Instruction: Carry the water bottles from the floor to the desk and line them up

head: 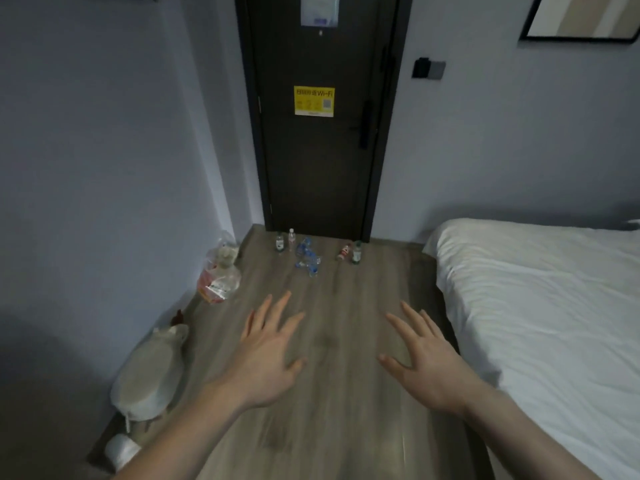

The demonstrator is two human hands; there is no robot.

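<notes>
Several water bottles stand and lie on the wooden floor in front of the dark door. A cluster of clear bottles with blue labels [307,258] lies in the middle. Two upright bottles [284,240] stand to its left. A green-capped bottle [357,252] stands to the right, beside a tilted red-labelled one [344,252]. My left hand [268,351] and my right hand [424,362] are stretched out palm-down over the floor, fingers spread, holding nothing, well short of the bottles. No desk is in view.
A bed with white sheets [540,306] fills the right side. Along the left wall lie a plastic bag [220,275], a pale bundled bag [149,372] and a white roll [121,450]. The wooden floor [332,427] runs between them to the closed door [318,150].
</notes>
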